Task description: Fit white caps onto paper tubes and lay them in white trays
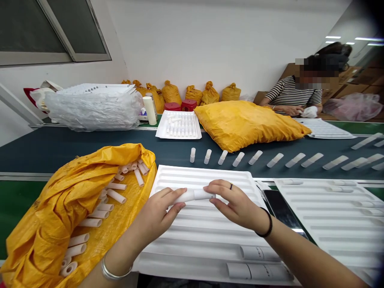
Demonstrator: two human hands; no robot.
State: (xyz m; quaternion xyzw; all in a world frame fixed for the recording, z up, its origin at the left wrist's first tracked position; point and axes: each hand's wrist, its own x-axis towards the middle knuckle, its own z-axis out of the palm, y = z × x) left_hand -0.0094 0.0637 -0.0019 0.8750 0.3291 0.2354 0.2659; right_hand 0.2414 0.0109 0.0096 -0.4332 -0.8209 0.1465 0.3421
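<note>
Between my two hands lies a white plastic tube [193, 195], held level above a white ribbed tray [180, 224]. My left hand [163, 210] pinches its left end between thumb and fingers. On the right end, my right hand [232, 200] closes with thumb and fingertips. A seam shows near the tube's middle. At the tray's near right corner rest two larger white tubes with dark print [255, 271]. Left of the tray, an opened yellow woven sack [60, 200] holds several loose white tubes [116, 196].
Across the dark conveyor belt [168, 152] stands a row of small capped tubes [223, 157]. A full yellow sack [249, 122] and a plastic-wrapped tray stack [93, 110] sit behind. A phone [282, 212] lies by a second tray [336, 224]. A person in stripes [294, 96] sits opposite.
</note>
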